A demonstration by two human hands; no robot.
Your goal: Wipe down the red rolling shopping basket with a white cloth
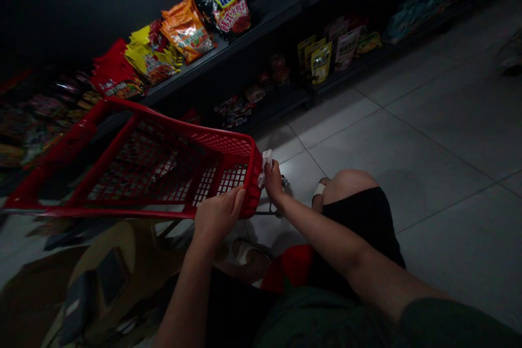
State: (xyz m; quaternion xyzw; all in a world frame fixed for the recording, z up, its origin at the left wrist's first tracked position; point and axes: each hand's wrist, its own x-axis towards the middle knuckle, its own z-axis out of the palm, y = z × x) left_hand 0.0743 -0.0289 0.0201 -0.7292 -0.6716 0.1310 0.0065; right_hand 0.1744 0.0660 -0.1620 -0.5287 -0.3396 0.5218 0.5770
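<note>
Red plastic mesh shopping basket (pixel 232 147) sits tilted left of centre, left hand (pixel 218 216) wrapped firmly over its near rim to brace it, while the right hand (pixel 272 180) pinches a white tissue (pixel 266 166) tight against the end corner

One head-worn view, close above the left hand (pixel 218 216) and right hand (pixel 273 180), facing forward and down toward the shelves (pixel 244 38)

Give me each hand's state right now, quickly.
Left hand: closed on the rim of the red plastic shopping basket.
Right hand: closed, holding a white tissue against the basket's end.
</note>
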